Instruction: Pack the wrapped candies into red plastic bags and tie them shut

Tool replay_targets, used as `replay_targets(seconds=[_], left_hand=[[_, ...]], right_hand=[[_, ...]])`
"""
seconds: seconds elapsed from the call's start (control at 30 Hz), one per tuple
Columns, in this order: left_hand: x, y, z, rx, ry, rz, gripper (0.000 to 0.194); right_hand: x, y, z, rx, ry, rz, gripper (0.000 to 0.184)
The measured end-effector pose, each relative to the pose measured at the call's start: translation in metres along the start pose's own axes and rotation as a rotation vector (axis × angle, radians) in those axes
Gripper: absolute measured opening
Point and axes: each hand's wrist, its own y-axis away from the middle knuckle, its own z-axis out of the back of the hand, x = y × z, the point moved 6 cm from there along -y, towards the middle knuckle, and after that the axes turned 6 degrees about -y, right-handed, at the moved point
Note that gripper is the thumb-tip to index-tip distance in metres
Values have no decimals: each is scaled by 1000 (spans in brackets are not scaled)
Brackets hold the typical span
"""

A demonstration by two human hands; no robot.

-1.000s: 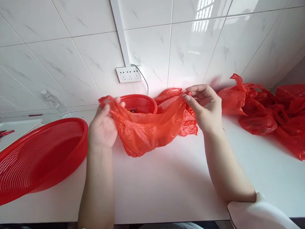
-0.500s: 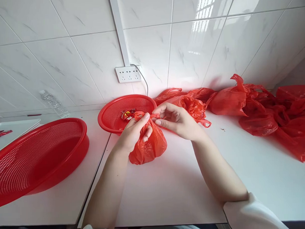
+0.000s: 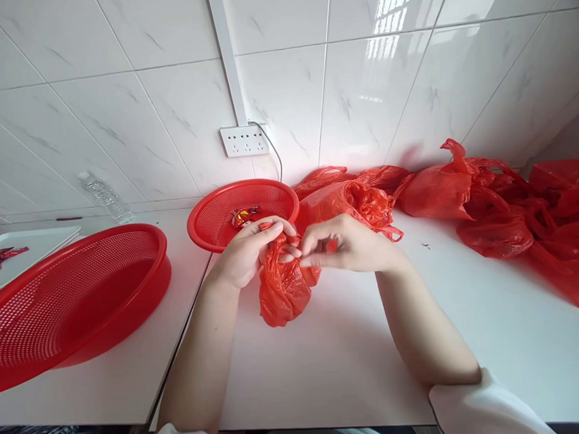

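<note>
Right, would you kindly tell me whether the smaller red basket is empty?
No, shiny red-and-yellow packaging lies inside the smaller red basket beyond the left hand.

1. Red plastic bag [image 3: 285, 299]: thin, glossy, slightly see-through, creased all over.
2. Its top is bunched into tight folds in the left hand [image 3: 243, 253].
3. The rounded lower part hangs down over the white counter [image 3: 323, 374].

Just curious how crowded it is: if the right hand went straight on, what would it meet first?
The right hand would likely meet the held bag first, then the left hand, though depth is hard to judge.
</note>
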Motion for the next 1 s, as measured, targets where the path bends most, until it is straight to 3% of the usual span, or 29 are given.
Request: replay_targets(seconds=[0.1,0.2,0.33,0.43,0.5,0.6,0.77,0.9,1.0], left_hand=[[-13,8,-2,-96,-547,-142,29],[-27,14,-11,-194,-948,-397,23],[-31,14,-21,-185,-967,-686,29],[-29,12,-15,-233,-957,-729,41],[-27,12,-5,-285,-1005,-656,43],[-21,11,17,-326,-1062,-399,37],[-9,18,53,-321,-1131,-33,38],[19,25,68,-210,-1070,230,44],[45,33,67,-84,-899,389,42]], right_hand=[[-11,-8,14,-318,-223,70,22],[-27,-17,5,-273,-413,13,29],[-39,-22,-2,-216,-377,-50,38],[-39,-21,2,-220,-229,-28,33],[-37,-16,11,-277,-82,-30,27],[-33,-4,27,-344,155,-72,22],[-41,33,58,-297,379,-260,21],[-51,71,81,-215,522,-427,16],[-61,90,89,-154,592,-518,17]])
